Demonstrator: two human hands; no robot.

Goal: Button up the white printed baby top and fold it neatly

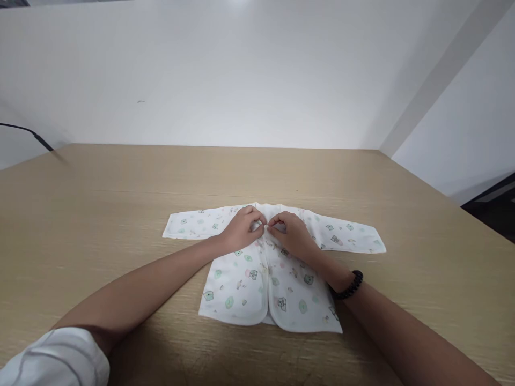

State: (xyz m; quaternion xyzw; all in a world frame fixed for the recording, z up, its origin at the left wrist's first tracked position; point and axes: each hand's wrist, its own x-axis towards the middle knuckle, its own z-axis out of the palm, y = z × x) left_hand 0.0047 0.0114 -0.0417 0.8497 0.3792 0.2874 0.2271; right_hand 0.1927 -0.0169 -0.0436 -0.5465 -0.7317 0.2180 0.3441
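A small white baby shirt (237,292) with green, pink and grey animal prints lies flat on the table, its long sleeves spread to both sides. Its front edges meet along the middle and part in rounded corners at the hem. Near the neck, my left hand (243,228) pinches the front edge between thumb and fingers. My right hand (293,236) pinches the same spot from the other side, the fingertips of both hands almost touching. Whatever fastener lies between the fingertips is too small and covered to make out. A button-like dot shows lower on the front edge.
The wooden table (120,182) reaches back to a white wall (241,80). A black cable (42,142) comes in at the left edge of the table. Something dark (493,206) stands past the table's right edge. A black coiled band (352,285) circles my right wrist.
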